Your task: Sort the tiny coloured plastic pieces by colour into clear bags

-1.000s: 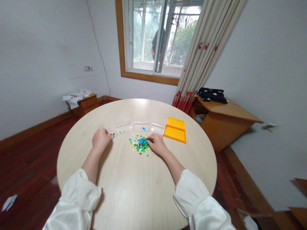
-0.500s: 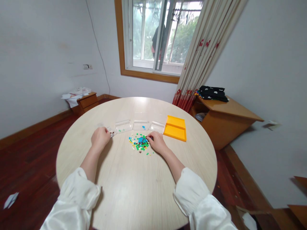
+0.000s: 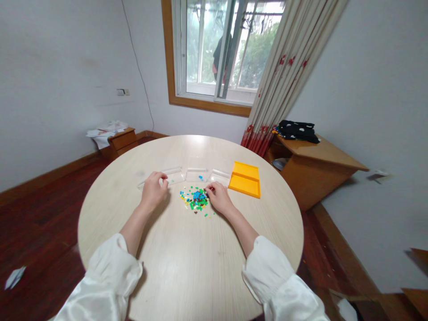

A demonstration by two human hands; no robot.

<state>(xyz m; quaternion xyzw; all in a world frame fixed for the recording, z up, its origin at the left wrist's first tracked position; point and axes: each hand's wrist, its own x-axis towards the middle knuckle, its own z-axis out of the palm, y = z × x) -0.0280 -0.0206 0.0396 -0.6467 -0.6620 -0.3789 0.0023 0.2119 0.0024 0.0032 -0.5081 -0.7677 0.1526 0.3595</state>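
Loosely bunched, the fingers of the right hand [image 3: 220, 196] are held at the right edge of the brick pile [image 3: 199, 197]; whether one is pinched cannot be told. Well left of it, the left hand [image 3: 154, 191] is curled beside a clear tray [image 3: 179, 177], its grip hidden.

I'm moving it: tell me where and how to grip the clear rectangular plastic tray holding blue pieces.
Probably pinch the clear tray across its long rims, from above: similar trays flank its short ends; blue pieces inside favour holding it level.
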